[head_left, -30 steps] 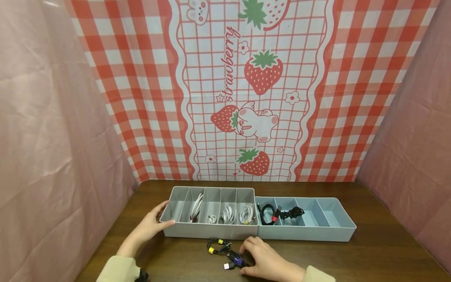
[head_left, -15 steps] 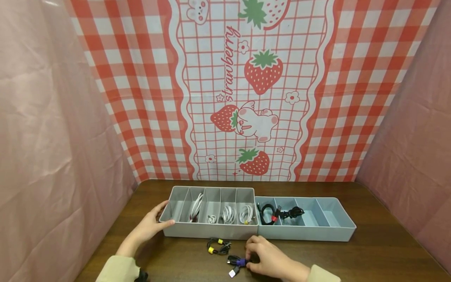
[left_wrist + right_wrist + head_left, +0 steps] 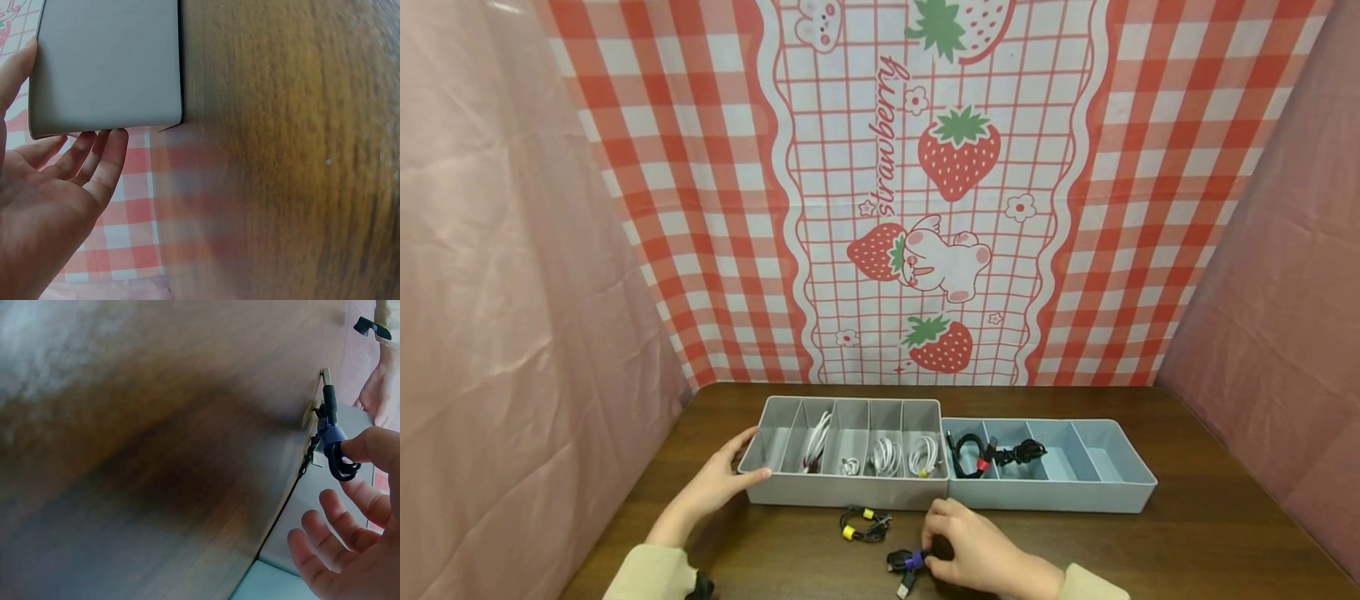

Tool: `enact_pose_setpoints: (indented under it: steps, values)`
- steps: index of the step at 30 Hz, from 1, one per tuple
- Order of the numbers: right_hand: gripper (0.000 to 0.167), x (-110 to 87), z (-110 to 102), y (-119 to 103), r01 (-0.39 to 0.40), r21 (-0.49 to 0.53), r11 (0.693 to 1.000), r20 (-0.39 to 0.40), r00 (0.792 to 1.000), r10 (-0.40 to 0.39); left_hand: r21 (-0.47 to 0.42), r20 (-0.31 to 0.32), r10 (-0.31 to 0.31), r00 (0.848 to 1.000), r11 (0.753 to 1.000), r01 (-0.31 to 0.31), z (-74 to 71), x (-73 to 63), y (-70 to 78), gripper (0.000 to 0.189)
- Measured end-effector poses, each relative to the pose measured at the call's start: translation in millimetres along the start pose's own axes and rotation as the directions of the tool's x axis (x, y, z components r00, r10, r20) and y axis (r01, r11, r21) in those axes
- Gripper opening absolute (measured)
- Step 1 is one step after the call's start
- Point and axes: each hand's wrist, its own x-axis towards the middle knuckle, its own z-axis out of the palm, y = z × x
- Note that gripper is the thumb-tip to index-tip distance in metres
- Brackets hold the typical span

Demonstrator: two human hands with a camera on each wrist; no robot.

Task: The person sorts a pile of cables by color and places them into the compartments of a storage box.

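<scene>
In the head view my right hand (image 3: 977, 552) is low over the table, right of centre. Its thumb and index finger pinch a short coiled black USB cable (image 3: 330, 436) bound with a purple tie; the other fingers spread away from it in the right wrist view. One metal plug hangs toward the front. My left hand (image 3: 715, 482) rests at the left end of a grey divided box (image 3: 842, 491), thumb at the front rim, fingertips against the end wall. Behind the right hand's cable lies another black cable (image 3: 880, 532) with yellow ties.
White coiled cables (image 3: 887, 458) lie in several compartments of the grey box. A light blue divided box (image 3: 1052, 498) adjoins it on the right, holding a black cable with a red tie (image 3: 970, 458) and a black bundle (image 3: 1024, 452). A checked strawberry cloth (image 3: 715, 208) hangs behind.
My right hand has taken hold of the purple-tied cable and shifted it slightly right, its plug swinging toward the front. The left hand stays at the grey box.
</scene>
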Motion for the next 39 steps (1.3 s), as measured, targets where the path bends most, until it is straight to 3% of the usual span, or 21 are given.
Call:
enact_pose_setpoints:
  steps: [11,20,39]
  values:
    - [0.020,3.5,-5.9,-2.1,0.031,0.014,0.999,-0.020,0.999,-0.031,-0.017,0.008,0.008,1.000,1.000,-0.008,-1.1,-0.8,2.6,0.078]
    - [0.022,4.6,-10.4,-1.4,0.093,-0.032,0.995,-0.097,0.991,-0.095,-0.004,0.007,0.002,1.000,1.000,-0.002,-2.3,0.2,2.8,0.078]
    - [0.022,5.8,-36.3,-5.8,0.123,-0.041,0.992,-0.094,0.988,-0.126,-0.006,0.005,0.011,1.000,1.000,-0.011,-1.8,-3.3,4.8,0.078]
